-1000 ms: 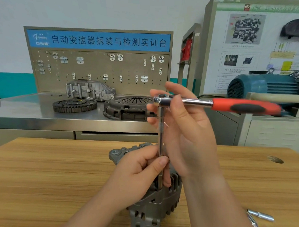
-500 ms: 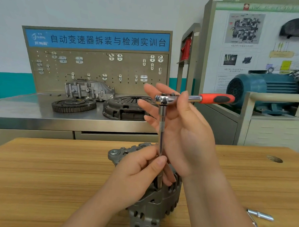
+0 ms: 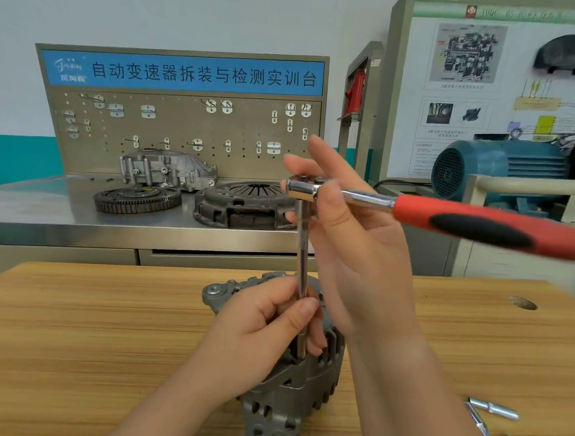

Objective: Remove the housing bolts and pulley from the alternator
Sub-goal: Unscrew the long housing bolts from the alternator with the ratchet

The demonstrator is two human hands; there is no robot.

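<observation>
A grey cast alternator stands on the wooden table near its front edge. A ratchet wrench with a red and black handle sits on a long vertical extension bar that runs down into the alternator's top. My left hand is closed around the lower part of the bar, just above the housing. My right hand holds the ratchet's chrome head, thumb across the neck and fingers spread behind it. The handle points to the right. The bolt under the bar is hidden.
Several loose metal pieces lie on the table at the front right. A round hole is in the table's far right. Behind stand a steel bench with a flywheel, a clutch cover and a housing, and a teal motor.
The ratchet handle swung away and back toward the right, ending nearer the camera and slightly lower. My left hand stayed on the extension bar and the alternator did not move.
</observation>
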